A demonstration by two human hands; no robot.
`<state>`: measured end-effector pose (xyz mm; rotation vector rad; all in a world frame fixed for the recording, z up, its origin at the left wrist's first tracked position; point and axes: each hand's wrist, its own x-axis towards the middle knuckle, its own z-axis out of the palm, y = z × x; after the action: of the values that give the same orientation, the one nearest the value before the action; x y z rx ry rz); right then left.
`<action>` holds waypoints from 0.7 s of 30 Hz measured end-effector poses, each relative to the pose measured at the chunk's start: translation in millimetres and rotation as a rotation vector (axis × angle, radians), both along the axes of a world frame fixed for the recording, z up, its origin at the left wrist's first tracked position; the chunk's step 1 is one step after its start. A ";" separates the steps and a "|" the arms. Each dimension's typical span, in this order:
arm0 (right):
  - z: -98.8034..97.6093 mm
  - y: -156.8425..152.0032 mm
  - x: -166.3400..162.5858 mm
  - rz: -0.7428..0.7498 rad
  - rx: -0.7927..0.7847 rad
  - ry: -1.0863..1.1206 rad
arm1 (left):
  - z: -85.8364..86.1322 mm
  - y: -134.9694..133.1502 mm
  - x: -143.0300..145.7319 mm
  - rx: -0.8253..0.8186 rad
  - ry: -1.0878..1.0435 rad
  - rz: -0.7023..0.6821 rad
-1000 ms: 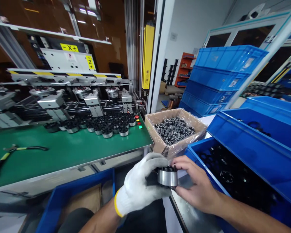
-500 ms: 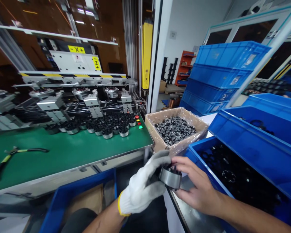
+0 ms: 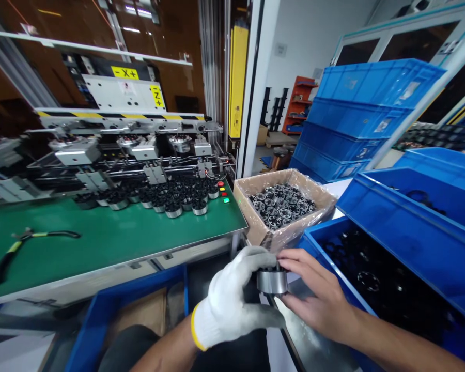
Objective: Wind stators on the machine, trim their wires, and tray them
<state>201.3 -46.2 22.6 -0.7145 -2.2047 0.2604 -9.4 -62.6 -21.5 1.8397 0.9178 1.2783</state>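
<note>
Between my two hands is a motor stator, a short silvery metal ring with black plastic parts on its upper side. My left hand, in a white knitted glove with a yellow cuff, curls round its left side. The gloved fingertips rest on its top, while the thumb stretches out below it. My bare right hand grips the ring from the right, fingers on the top edge and thumb at the lower edge. Finger contact on the far side is hidden. Many similar stators stand grouped on the green worktop.
Cutting pliers lie at the worktop's left. Behind stands a machine with clamps. A plastic-lined carton holds more metal cores. Blue bins on the right contain black parts; more bins are stacked behind. Another blue bin is below.
The stator has turned from tilted to nearly level. My left thumb has moved from the ring's side to below it. The view has shifted slightly.
</note>
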 end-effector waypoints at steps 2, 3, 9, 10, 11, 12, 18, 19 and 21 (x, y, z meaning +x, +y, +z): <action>-1.4 -1.7 -0.2 0.002 0.021 0.013 | 6.3 0.8 -0.2 0.108 0.117 0.084; -2.1 -2.8 -0.3 0.000 0.030 0.016 | 8.5 1.3 0.1 0.150 0.159 0.107; -1.1 -3.6 -2.2 -0.026 0.055 -0.071 | 2.6 -2.1 3.0 0.189 0.159 0.139; -1.6 -2.6 -1.8 -0.031 0.067 -0.120 | -0.3 -4.0 1.8 0.153 0.138 0.149; -3.5 -1.5 -0.3 -0.043 0.089 -0.184 | -3.3 -5.6 -1.0 0.107 0.120 0.170; -7.4 -0.7 2.8 -0.055 0.114 -0.264 | -6.3 -6.4 -5.9 0.051 0.110 0.205; -83.8 -1.9 51.0 0.113 0.114 -0.739 | -20.2 14.6 -92.4 -0.513 0.447 0.809; -98.5 -3.5 57.7 0.103 0.049 -0.813 | -21.1 21.8 -113.4 -0.586 0.533 0.898; -117.4 -7.0 62.8 0.080 -0.081 -0.924 | -21.5 38.5 -153.7 -0.659 0.649 1.017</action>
<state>264.1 -53.1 -94.9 -0.9063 -3.1121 0.0502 -163.1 -24.1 -43.0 1.2176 2.4817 0.6502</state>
